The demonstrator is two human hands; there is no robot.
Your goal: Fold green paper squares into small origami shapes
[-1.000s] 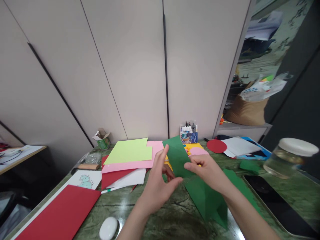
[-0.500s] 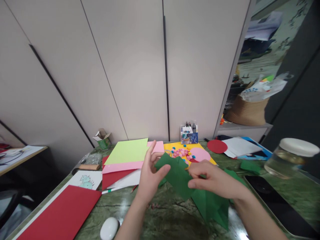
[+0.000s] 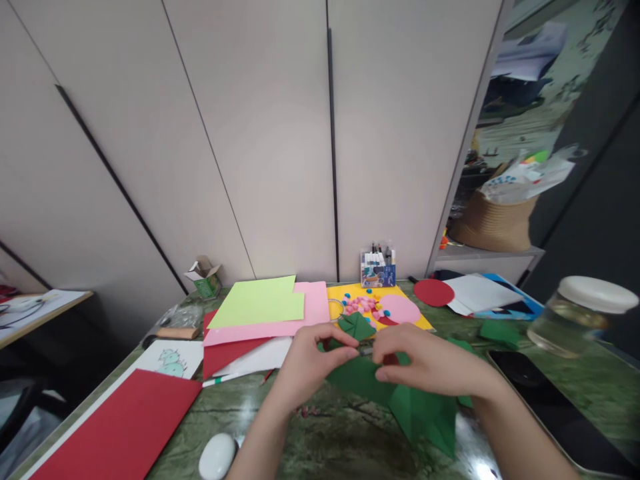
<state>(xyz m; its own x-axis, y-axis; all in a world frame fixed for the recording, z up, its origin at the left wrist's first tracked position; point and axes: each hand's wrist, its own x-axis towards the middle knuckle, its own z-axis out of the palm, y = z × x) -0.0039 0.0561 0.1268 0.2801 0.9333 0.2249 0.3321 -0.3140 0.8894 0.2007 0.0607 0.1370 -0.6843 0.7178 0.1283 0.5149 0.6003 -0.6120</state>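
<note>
Green paper (image 3: 363,381) is between my hands over the marbled table, with creased flaps spreading down to the right. My left hand (image 3: 317,357) pinches its upper edge with thumb and forefinger. Close beside it, my right hand (image 3: 415,353) has its fingers curled at the same edge. A small greyish piece shows between the fingertips, too small to make out. Behind the fingers lies a folded green piece (image 3: 357,325), near pink and blue bits (image 3: 363,305) on a yellow sheet (image 3: 345,291).
Red paper (image 3: 120,427) and a white oval case (image 3: 217,456) are at the left. Lime sheets (image 3: 257,301) lie on pink ones behind. A black phone (image 3: 555,407) and a lidded jar (image 3: 575,317) stand right. A pen box (image 3: 379,270) is at the back.
My left hand has moved down and right, its raised fingers now curled in towards my right hand. The green paper between them has tipped lower and flatter.
</note>
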